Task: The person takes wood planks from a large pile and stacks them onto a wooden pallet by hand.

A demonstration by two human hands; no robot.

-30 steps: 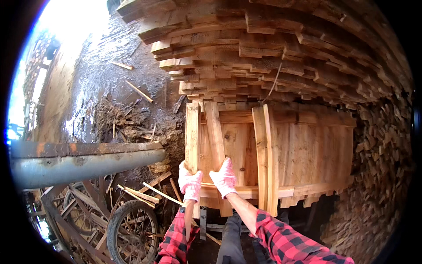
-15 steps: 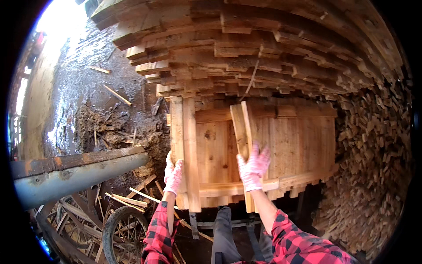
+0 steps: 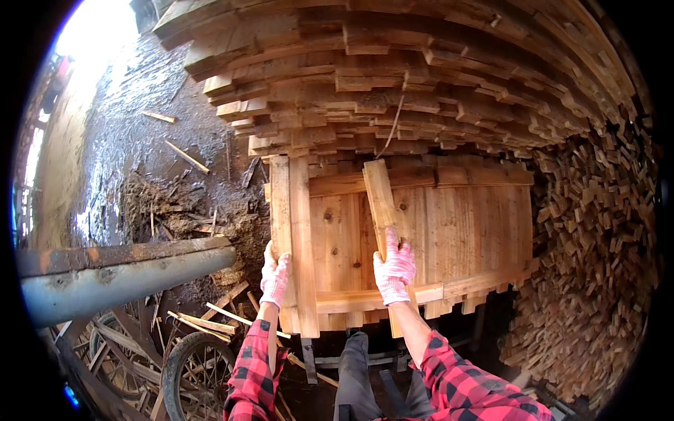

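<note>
Reddish-brown timber fills most of the view: a broad layer of planks (image 3: 463, 224) lies flat side by side at waist level, crossed by an upper batten (image 3: 484, 175) along its far edge and a lower batten (image 3: 484, 282) along its near one. Beyond it rises a tall stack of boards (image 3: 393, 84) with uneven ends, a pale thin strip (image 3: 399, 116) hanging down its face, while a loose heap of wood offcuts (image 3: 590, 259) slopes along the right. Dark, glossy ground (image 3: 140, 140) spreads to the left under strong daylight, dotted with slim sticks (image 3: 187, 156) and crumbly debris (image 3: 179, 200). Lower down on that side, a blue-grey metal pipe (image 3: 126, 274) juts in, with a spoked wheel (image 3: 196, 379) below it among scraps. Two loose boards lie lengthwise across the battens at the left end, the outer board (image 3: 281, 203) and the inner board (image 3: 300, 210) side by side. Gloved in pinkish-white knit, the left hand (image 3: 274, 277) rests against the outer board's left edge, thumb uppermost; whether its fingers close round the wood cannot be told. The right hand (image 3: 395, 270), gloved alike, grips a slanted board (image 3: 380, 196) near mid-layer, thumb at its left edge and fingers over its top, the far end leaning leftward.
</note>
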